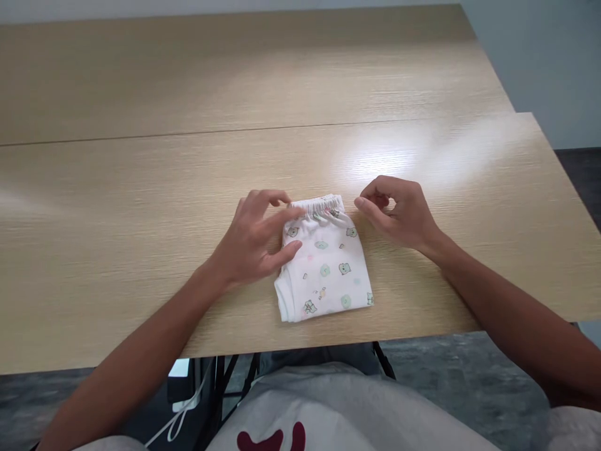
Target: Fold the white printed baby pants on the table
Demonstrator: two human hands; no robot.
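Loosely spread, the left hand (256, 241) has thumb and fingers over the left side of a white cotton garment printed with small green animals (331, 269), with no firm pinch evident; the right hand (401, 213), half-curled just beside the waistband, shows nothing held, and whether its tips meet cannot be told. The garment lies between the hands, near the front edge of a pale wood-grained table (117, 250). Folding appears largely complete: a compact packet, gathered elastic waistband (322, 205) at the far end, layered hems at lower left; any remaining smoothing is uncertain. The left fingers partly cover the waistband corner. Below the tabletop: a white cable (185, 405).
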